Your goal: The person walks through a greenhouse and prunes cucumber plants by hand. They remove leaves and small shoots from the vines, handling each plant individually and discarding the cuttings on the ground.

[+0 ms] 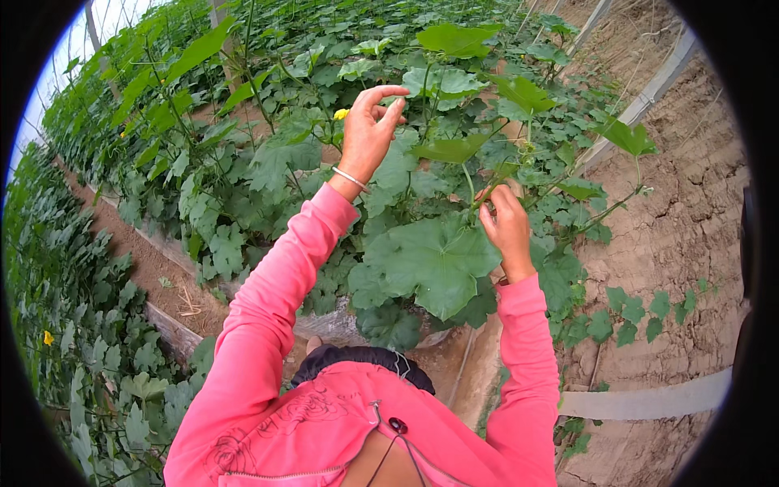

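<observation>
My left hand (371, 131) is raised among the upper leaves, its thumb and index finger curved with a gap between them. I see nothing held there. A yellow flower (341, 114) shows just left of this hand. Lower and to the right, my right hand (506, 225) pinches a green vine stem (470, 184) with thumb and fingertips. A broad lobed leaf (435, 259) spreads below and left of these fingers. Above them hangs another vine leaf (451, 149), and thin tendrils show near the right hand.
Dense climbing vines (274, 55) fill the ground ahead, and more foliage (79, 341) grows at left beyond a soil path (176, 286). On the right, a slanted pale post (645, 100) stands before a cracked earth wall (663, 243). A pale strip (645, 394) crosses at lower right.
</observation>
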### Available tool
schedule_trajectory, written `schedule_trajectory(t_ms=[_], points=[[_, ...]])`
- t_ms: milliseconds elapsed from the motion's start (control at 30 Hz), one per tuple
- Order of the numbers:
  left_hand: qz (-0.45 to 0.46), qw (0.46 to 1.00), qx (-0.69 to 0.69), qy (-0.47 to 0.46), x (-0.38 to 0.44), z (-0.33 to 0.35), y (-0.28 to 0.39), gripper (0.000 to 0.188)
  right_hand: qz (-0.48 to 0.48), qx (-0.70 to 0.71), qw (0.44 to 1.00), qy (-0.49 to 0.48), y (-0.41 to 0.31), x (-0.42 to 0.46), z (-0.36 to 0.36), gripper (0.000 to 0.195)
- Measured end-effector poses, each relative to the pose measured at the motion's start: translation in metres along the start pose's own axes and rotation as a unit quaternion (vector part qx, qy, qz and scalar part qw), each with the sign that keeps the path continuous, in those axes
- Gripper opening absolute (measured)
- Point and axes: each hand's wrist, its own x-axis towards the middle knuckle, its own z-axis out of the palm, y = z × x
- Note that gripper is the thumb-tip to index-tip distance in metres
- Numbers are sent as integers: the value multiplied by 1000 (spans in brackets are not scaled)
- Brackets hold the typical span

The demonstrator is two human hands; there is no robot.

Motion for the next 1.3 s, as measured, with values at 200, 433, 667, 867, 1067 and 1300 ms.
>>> schedule_trajectory(t_ms=[200, 433, 667, 867, 1067, 1300], points=[[-91, 952, -165, -243, 72, -4, -2, 37, 203, 183, 960, 53, -8, -14, 22, 9], [-83, 923, -206, -315, 82, -54, -13, 27, 140, 156, 937, 278, -122, 18, 14, 11], [-72, 896, -239, -366, 74, -80, 4, 23, 342, 492, 800, 39, -175, 62, 127, 44], [-83, 882, -276, -373, 65, -90, 17, 24, 348, 556, 749, 90, -156, 72, 152, 26], [-88, 872, -313, -366, 60, -91, 24, 21, 317, 270, 905, -82, -163, 31, 155, 28], [-109, 877, -335, -328, 51, -91, 24, 18, 176, -68, 975, -119, -185, 20, 132, 19]])
